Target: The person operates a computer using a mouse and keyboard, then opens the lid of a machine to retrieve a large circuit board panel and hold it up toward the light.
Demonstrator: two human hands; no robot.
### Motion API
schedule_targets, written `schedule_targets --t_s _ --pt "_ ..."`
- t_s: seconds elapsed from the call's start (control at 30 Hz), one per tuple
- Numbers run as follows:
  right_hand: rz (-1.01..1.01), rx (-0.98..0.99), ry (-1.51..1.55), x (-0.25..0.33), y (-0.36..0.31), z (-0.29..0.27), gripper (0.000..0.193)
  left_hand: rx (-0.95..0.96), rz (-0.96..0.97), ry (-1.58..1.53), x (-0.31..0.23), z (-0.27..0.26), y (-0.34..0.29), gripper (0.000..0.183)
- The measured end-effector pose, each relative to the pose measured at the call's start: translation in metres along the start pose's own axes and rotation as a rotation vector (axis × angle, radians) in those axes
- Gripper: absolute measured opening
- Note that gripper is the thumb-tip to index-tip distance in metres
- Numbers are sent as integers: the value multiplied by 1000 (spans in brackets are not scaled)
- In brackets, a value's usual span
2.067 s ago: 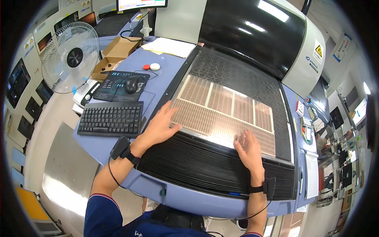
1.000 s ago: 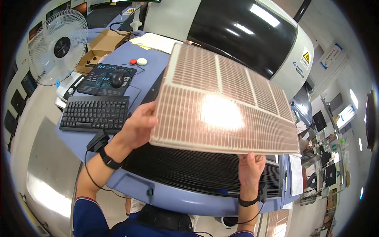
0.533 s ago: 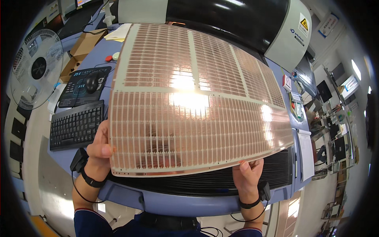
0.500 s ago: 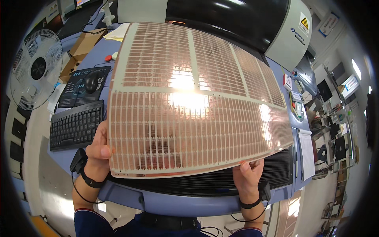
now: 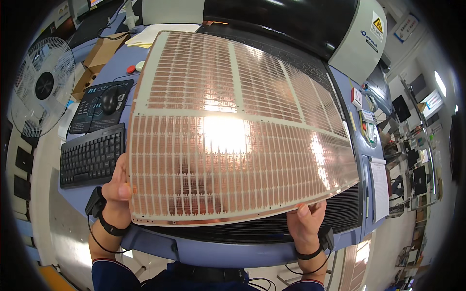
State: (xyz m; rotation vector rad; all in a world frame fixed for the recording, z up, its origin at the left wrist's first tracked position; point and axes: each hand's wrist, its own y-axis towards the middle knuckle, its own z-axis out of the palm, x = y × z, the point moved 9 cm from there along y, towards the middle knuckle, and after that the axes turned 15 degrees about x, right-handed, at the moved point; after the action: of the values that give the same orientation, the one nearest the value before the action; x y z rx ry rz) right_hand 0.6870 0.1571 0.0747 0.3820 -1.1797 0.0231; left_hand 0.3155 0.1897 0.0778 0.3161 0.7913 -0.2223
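Note:
A large, thin copper-coloured circuit board panel [image 5: 194,131], patterned with pale grid lines, is held up in front of me over a black ribbed surface [image 5: 335,208]. My left hand [image 5: 118,191] grips its left edge near the lower corner, thumb on the face. At the near edge, right of the middle, my right hand [image 5: 307,218] pinches the panel between thumb and fingers. The fingers behind the panel are partly hidden. Bright light reflects off its face. Each wrist wears a black strap with a small device and cable.
A large machine with a black curved cover [image 5: 281,24] stands at the back. Left lie a keyboard [image 5: 92,154], a mouse [image 5: 113,100] on a mat, an open cardboard box [image 5: 99,60] and a fan [image 5: 44,86]. A clipboard with paper [image 5: 379,191] sits at the right.
The panel has come slightly nearer and lower, and its far edge has dropped, showing more of the dark patterned surface behind it. Both hands keep their grip.

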Motion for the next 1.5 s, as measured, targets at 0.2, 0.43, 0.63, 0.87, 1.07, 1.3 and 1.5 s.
schedule_targets --t_s 0.2,0.43,0.63,0.87,1.07,1.3,1.5 --pt "-41 -69 -75 7 -7 4 76 57 3 -150 3 -7 -6 97" --pt "-12 -153 -309 11 -30 -2 96 83 18 -246 1 3 -11 102" --pt "55 -195 -351 6 -48 -8 115 2 18 -186 3 -13 -25 112" --pt "54 -232 -443 1 -70 -18 115 163 2 -333 5 10 -19 110" --pt "58 -272 -405 3 -61 -14 108 107 -4 -295 2 15 -19 110" --pt "55 -325 -386 7 -58 -10 109 63 -39 -270 6 5 -20 111" --pt "91 -320 -375 13 -48 -3 113 -1 -27 -248 5 -1 -28 113"
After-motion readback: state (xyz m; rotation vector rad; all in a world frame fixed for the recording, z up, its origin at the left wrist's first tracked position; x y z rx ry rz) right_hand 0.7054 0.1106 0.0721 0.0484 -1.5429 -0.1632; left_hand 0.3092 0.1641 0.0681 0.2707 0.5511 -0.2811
